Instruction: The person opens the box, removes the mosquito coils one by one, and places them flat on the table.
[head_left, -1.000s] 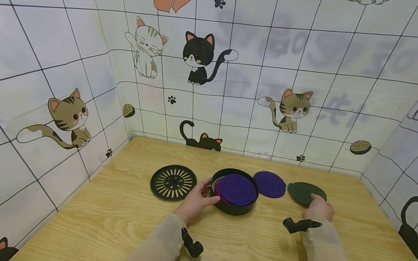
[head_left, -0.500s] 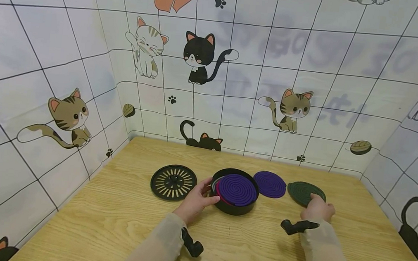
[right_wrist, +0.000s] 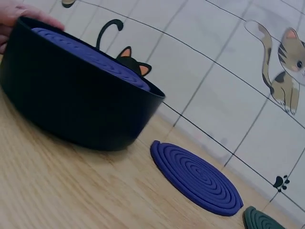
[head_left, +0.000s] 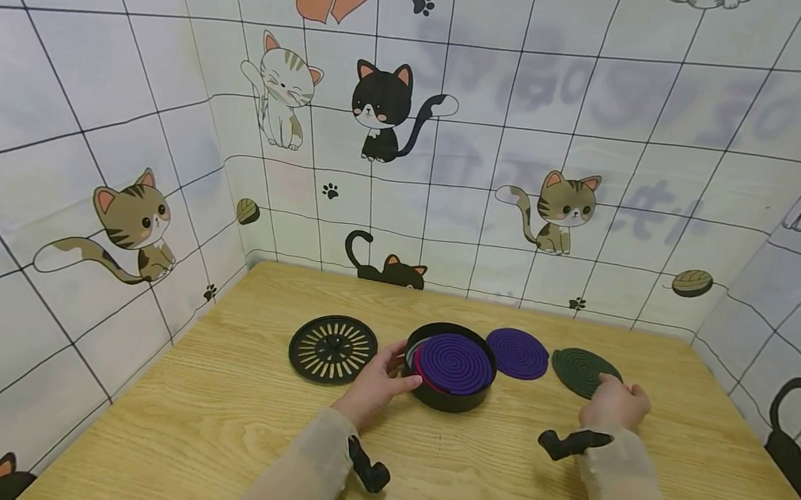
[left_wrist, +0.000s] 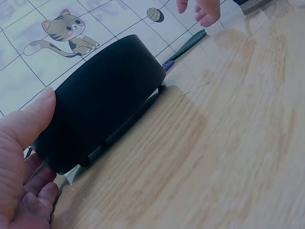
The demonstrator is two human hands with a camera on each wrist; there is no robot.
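Note:
My left hand [head_left: 378, 383] grips the left side of a round black mosquito coil holder [head_left: 446, 402], thumb on the near wall and fingers around its far side and underside. Inside lies a purple spiral mosquito coil [head_left: 456, 363], with a pink-red edge [head_left: 425, 373] showing beneath. A second purple coil [right_wrist: 198, 176] lies flat on the table right of the holder. Farther right is a dark green coil [head_left: 583, 372]. My right hand [head_left: 614, 404] is at its near right edge; in the left wrist view its loose fingers [left_wrist: 206, 14] hang above, apart from the coil.
A round black lid [head_left: 332, 350] with radial slots and a small knob lies left of the holder. The wooden table [head_left: 466, 478] ends at a cat-print wall covering [head_left: 466, 152] behind and on both sides.
My right hand has shifted slightly right and away from the green coil, which now lies flatter on the table. The left hand and the holder have stayed in place.

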